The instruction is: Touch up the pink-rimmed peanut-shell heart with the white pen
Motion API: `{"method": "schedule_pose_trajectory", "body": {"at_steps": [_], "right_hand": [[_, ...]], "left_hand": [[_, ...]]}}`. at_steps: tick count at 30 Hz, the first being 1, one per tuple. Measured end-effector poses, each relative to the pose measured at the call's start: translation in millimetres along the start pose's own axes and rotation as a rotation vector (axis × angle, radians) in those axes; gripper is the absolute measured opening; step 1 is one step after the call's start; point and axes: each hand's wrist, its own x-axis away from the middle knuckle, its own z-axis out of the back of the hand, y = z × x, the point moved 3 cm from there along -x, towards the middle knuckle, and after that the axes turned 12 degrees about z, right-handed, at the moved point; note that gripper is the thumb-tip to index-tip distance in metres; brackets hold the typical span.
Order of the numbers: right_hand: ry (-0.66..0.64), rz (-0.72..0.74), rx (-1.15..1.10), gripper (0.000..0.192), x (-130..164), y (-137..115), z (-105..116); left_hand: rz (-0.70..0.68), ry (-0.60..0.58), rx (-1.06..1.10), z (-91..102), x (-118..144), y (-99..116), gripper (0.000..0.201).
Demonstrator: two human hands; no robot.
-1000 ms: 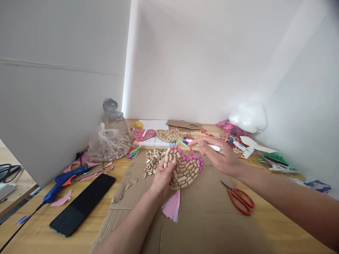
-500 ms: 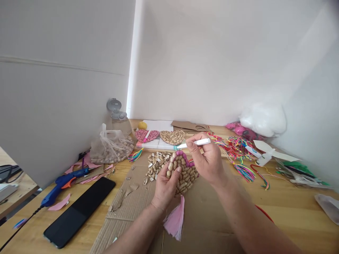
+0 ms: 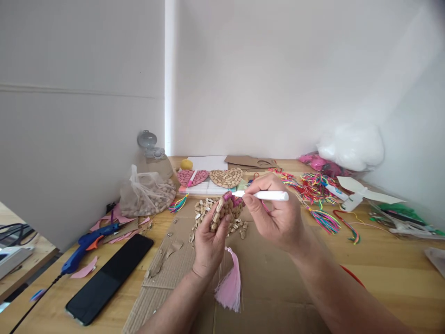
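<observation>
While the left hand (image 3: 208, 240) grips the peanut-covered piece (image 3: 227, 207) by its left side, thumb across the near face and fingers curled behind, the right hand (image 3: 276, 215) pinches a white marker (image 3: 273, 195) between thumb and forefinger, its other fingers folded in. The piece is raised above the cardboard sheet (image 3: 271, 283), turned at a steep slant to the viewer, with magenta colouring along its upper edge; the marker's tip lies beside that edge, though contact cannot be made out. A pink tassel (image 3: 229, 286) hangs beneath. Several faults appear possible. Because the surface is knobbly, the tip could skid off a peanut's curve and streak an uncoloured neighbour; a slackening of the left thumb would let the piece rock under pressure, with the same result. Pressing hard on one peanut might loosen it from its bed. Should the left fingers stray onto damp colour, smudging is likely, and if the piece is lowered, the tassel's strands may snag among the loose shells (image 3: 201, 211) just behind.
</observation>
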Motion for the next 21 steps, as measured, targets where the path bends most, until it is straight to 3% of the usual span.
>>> {"method": "schedule_pose_trajectory", "body": {"at_steps": [4,10,13,16,21], "right_hand": [[-0.007,0.05,0.013,0.006,-3,3,7],[-0.038,-0.105,0.007,0.017,-2,17,20],[-0.118,-0.108,0.058,0.016,-3,16,22],[-0.162,-0.088,0.092,0.02,-5,15,24],[-0.016,-0.16,0.111,0.022,-6,23,38]], "left_hand": [[0.058,-0.017,-0.105,6.5,-8,12,0.042],[0.055,-0.274,-0.315,9.8,-31,45,0.031],[0.013,-0.398,-0.474,2.8,-39,66,0.026],[-0.025,-0.442,-0.589,-5.7,-47,86,0.029],[-0.007,-0.496,-0.528,-16.9,-60,101,0.033]]}}
